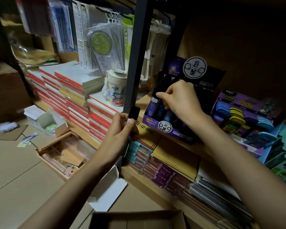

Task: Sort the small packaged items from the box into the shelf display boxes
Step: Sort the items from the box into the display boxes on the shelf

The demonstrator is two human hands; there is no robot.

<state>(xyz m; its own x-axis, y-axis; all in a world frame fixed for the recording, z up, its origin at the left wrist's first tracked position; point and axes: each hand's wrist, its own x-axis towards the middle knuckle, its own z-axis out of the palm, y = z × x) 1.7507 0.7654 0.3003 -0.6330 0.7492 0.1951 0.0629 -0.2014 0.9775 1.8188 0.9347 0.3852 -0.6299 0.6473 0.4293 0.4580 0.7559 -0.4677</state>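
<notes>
Our right hand (180, 99) pinches a dark pack (154, 93) in the purple display box (149, 120); our left hand (119, 133) grips spare packs (134, 111) before the shelf post (136, 63) between them, cardboard box (135, 213) below.

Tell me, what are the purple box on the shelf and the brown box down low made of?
Purple display box: looks like thin printed card, slightly glossy, with folded edges. Brown box: seems plain matte cardboard, with thick raw-edged walls.

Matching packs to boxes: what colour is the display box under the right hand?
The display box has a purple front and a black backboard; head view.
</notes>
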